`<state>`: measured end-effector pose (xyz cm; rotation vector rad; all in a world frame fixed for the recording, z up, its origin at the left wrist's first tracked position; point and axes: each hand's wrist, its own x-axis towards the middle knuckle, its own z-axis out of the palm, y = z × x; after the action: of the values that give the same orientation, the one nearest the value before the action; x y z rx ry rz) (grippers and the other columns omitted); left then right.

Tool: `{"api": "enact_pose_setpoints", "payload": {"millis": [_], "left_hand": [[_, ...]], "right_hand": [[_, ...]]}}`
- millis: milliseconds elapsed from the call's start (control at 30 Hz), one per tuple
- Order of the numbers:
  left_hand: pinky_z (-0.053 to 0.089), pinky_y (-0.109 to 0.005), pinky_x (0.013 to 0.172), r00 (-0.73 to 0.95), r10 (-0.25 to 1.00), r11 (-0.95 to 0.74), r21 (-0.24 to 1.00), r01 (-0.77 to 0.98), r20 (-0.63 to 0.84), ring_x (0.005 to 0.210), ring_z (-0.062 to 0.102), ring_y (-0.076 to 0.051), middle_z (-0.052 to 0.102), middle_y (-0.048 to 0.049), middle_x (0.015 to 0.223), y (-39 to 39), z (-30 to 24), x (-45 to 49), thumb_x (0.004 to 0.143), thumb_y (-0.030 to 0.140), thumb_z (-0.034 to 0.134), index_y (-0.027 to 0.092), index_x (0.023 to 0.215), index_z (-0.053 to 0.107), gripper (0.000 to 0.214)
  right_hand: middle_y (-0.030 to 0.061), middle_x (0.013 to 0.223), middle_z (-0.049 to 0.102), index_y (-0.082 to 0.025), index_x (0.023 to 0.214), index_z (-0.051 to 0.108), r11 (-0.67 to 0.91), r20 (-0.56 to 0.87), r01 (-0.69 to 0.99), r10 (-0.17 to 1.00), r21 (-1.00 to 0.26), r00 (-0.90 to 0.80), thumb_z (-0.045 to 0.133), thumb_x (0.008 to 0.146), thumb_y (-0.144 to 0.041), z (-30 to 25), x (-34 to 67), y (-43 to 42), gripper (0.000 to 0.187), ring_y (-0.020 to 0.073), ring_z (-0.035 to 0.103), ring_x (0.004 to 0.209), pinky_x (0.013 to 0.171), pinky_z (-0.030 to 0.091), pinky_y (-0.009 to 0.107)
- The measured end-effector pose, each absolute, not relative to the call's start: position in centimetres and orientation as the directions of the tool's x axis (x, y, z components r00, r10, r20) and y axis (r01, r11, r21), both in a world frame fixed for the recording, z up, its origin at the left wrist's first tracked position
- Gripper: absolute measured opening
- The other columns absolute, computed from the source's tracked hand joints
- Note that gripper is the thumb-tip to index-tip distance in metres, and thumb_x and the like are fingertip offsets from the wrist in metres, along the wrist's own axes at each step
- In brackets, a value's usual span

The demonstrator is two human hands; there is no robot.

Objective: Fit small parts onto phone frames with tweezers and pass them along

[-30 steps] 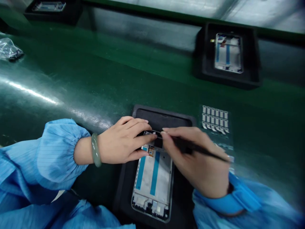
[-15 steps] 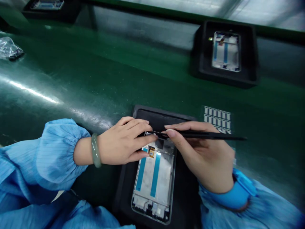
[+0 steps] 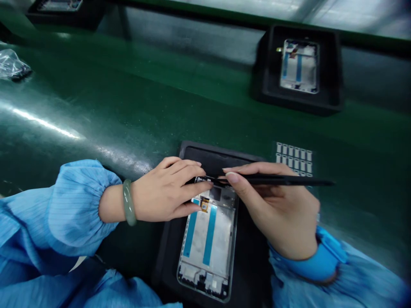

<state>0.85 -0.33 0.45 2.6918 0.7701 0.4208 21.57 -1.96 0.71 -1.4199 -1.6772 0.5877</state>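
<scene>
A silver phone frame (image 3: 221, 239) with two blue adhesive strips and a small orange flex connector (image 3: 204, 205) lies face down in a black foam tray (image 3: 170, 256). My left hand (image 3: 170, 188) rests over its upper left corner, fingers stretched out and apart, the index fingertip touching the frame's top part. Between thumb and fingers, my right hand (image 3: 276, 205) grips black tweezers (image 3: 272, 180), held nearly level. Their tips point left at the frame's top edge, close to my left fingertips. Whether the tips pinch anything is too small to tell.
A sheet of small pale stickers (image 3: 293, 158) lies beyond my right hand. Farther back, a second black tray (image 3: 266, 92) holds another phone frame (image 3: 292, 70). At the far left are a third tray (image 3: 93, 17) and a clear plastic bag (image 3: 13, 64) on the green table (image 3: 144, 102).
My right hand and the tweezers have shifted very slightly right. The back right tray appears a little farther left and higher. My left hand and the near phone frame stay put.
</scene>
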Motion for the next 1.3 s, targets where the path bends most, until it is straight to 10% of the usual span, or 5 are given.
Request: {"api": "enact_pose_setpoints", "payload": {"millis": [1300], "left_hand": [[0.032, -0.043, 0.099, 0.815, 0.547, -0.807, 0.377, 0.454, 0.189, 0.122, 0.042, -0.028, 0.054, -0.0128, 0.121, -0.62, 0.62, 1.16, 0.093, 0.036, 0.047, 0.012, 0.123, 0.052, 0.039]], "right_hand": [[0.0005, 0.086, 0.066, -0.025, 0.09, 0.061, 0.41, 0.43, 0.693, 0.889, -0.593, -0.157, 0.067, 0.082, -0.022, 0.84, 21.66, -2.63, 0.011, 0.0183, 0.065, 0.077, 0.063, 0.055, 0.029]]}}
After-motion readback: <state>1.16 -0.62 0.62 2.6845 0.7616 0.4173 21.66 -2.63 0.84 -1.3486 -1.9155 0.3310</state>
